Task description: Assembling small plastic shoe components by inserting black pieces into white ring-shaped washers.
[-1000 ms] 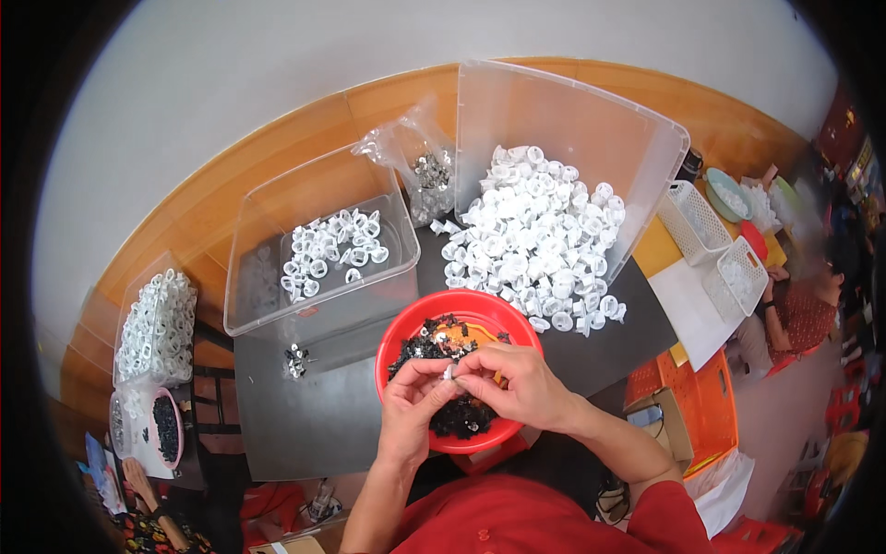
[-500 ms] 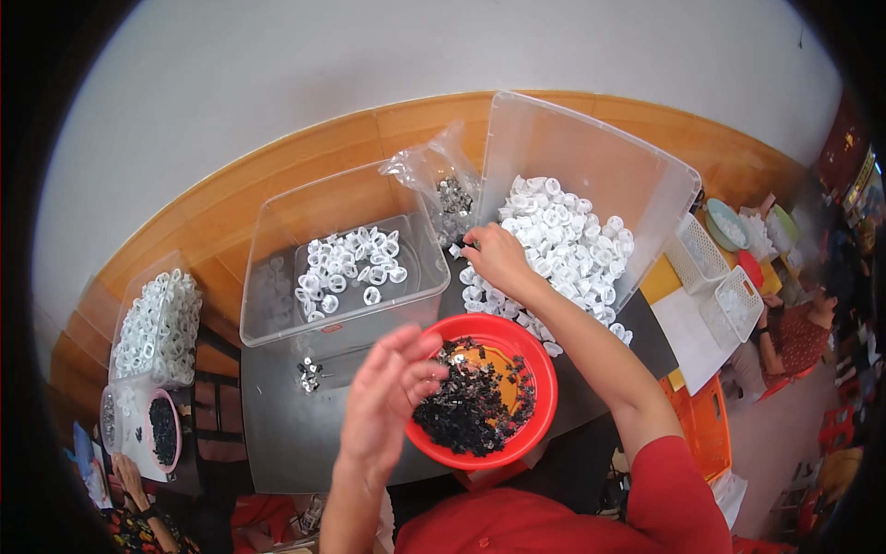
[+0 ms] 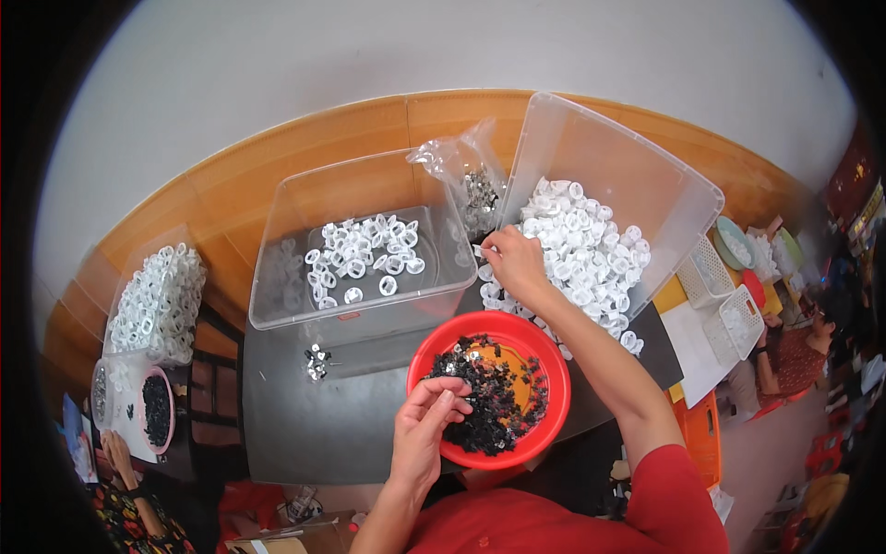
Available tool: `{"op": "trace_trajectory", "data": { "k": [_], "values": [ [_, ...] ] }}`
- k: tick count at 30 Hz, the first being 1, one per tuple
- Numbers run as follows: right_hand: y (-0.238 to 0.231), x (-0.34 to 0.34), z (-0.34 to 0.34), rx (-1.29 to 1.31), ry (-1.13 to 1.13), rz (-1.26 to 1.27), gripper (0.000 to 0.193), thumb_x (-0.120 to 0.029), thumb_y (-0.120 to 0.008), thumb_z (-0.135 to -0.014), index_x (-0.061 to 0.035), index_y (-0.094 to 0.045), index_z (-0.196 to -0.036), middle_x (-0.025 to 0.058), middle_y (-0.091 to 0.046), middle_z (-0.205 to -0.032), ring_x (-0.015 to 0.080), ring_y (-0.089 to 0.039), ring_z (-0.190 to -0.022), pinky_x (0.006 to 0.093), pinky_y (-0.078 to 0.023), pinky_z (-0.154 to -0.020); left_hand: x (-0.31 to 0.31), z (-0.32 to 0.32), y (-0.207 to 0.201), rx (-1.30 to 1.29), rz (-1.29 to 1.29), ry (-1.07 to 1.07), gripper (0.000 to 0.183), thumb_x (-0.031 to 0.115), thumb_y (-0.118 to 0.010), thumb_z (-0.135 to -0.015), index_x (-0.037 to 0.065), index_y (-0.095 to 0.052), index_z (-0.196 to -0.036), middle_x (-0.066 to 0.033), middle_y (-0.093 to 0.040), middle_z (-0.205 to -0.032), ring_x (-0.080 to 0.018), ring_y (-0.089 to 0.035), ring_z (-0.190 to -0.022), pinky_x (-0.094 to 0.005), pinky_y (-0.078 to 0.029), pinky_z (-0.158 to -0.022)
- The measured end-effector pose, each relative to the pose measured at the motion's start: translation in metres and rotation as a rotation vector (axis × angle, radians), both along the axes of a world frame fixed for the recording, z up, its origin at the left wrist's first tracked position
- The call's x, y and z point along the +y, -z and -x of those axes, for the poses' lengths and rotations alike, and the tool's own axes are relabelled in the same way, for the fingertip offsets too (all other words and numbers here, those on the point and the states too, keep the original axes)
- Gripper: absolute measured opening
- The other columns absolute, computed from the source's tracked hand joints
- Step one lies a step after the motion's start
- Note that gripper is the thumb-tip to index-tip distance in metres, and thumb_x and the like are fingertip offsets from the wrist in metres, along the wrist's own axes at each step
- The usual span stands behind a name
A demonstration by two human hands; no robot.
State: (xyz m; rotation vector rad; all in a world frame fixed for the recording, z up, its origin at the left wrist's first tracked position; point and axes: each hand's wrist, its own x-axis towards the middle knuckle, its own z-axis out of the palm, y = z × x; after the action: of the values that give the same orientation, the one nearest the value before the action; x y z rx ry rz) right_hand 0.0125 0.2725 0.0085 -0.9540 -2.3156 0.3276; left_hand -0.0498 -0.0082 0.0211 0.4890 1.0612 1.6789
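My left hand [image 3: 428, 427] is closed in a pinch over the left side of a red bowl [image 3: 560, 406]. Whatever its fingertips hold, if anything, is too small to make out. Small black parts [image 3: 489, 411] are heaped in the bowl, with a few shiny bits among them. My right hand [image 3: 519, 265] reaches forward and pinches a small white plastic piece [image 3: 479, 250]. It is beside a pile of white ring-shaped plastic pieces [image 3: 591, 254], which spills out of a tipped clear bin [image 3: 637, 175].
A clear box [image 3: 369, 309] with white pieces stands left on the dark table [image 3: 295, 434]. Small metal parts [image 3: 317, 362] lie before it. Behind is a clear bag [image 3: 480, 189] of metal parts. Co-workers sit at far left and right, near white baskets [image 3: 736, 319].
My left hand has come down to the bowl, its spread fingers now drawn together. My right hand is still by the white pile. The whole view has shifted slightly.
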Motion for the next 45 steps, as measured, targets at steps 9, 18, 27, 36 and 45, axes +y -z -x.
{"op": "trace_trajectory", "data": {
  "k": [9, 18, 27, 36, 45],
  "values": [
    [-0.030, -0.119, -0.097, 0.208, -0.448, -0.277, 0.019, -0.005, -0.066, -0.076, -0.0068, -0.064, -0.095, 0.0055, -0.061, -0.089, 0.0220, -0.061, -0.078, 0.0349, -0.045, -0.070, 0.024, -0.019, -0.002, -0.041, -0.079, 0.097, 0.046, 0.019, -0.050, -0.098, 0.001, -0.040, -0.139, -0.0105, -0.051, -0.132, -0.0155, -0.058, -0.102, -0.0270, -0.045, -0.086],
    [-0.019, -0.149, -0.117, 0.252, -0.435, -0.145, 0.027, -0.006, -0.071, -0.075, -0.0075, -0.065, -0.102, 0.0052, -0.063, -0.098, 0.0202, -0.062, -0.081, 0.0323, -0.045, -0.072, 0.025, -0.033, 0.005, -0.147, -0.075, 0.106, 0.043, 0.008, -0.059, -0.092, 0.001, -0.048, -0.133, -0.0081, -0.061, -0.119, -0.0138, -0.060, -0.101, -0.0268, -0.048, -0.087],
    [-0.021, -0.150, -0.112, 0.205, -0.215, 0.284, 0.020, -0.006, -0.066, -0.081, -0.0037, -0.061, -0.100, 0.0113, -0.059, -0.091, 0.0299, -0.060, -0.078, 0.0384, -0.049, -0.065, 0.019, -0.018, 0.009, -0.093, -0.065, -0.042, 0.042, 0.004, -0.062, -0.089, 0.000, -0.050, -0.129, -0.0090, -0.062, -0.112, -0.0173, -0.062, -0.099, -0.0288, -0.050, -0.087],
    [0.001, -0.121, -0.100, -0.011, -0.151, 0.124, 0.006, -0.010, -0.064, -0.081, -0.0048, -0.064, -0.085, 0.0110, -0.057, -0.083, 0.0310, -0.058, -0.075, 0.0416, -0.045, -0.066, 0.010, -0.010, 0.014, -0.082, -0.056, -0.142, 0.041, 0.003, -0.059, -0.089, 0.001, -0.049, -0.129, -0.0079, -0.062, -0.110, -0.0165, -0.062, -0.096, -0.0272, -0.049, -0.087],
    [0.009, -0.126, -0.083, -0.217, -0.211, -0.031, 0.007, -0.012, -0.066, -0.080, -0.0049, -0.065, -0.081, 0.0095, -0.056, -0.079, 0.0295, -0.058, -0.074, 0.0414, -0.044, -0.068, 0.005, -0.009, 0.016, -0.001, -0.051, -0.135, 0.037, 0.002, -0.057, -0.090, 0.002, -0.051, -0.126, -0.0089, -0.062, -0.110, -0.0157, -0.062, -0.094, -0.0261, -0.049, -0.083]
  ]
}}
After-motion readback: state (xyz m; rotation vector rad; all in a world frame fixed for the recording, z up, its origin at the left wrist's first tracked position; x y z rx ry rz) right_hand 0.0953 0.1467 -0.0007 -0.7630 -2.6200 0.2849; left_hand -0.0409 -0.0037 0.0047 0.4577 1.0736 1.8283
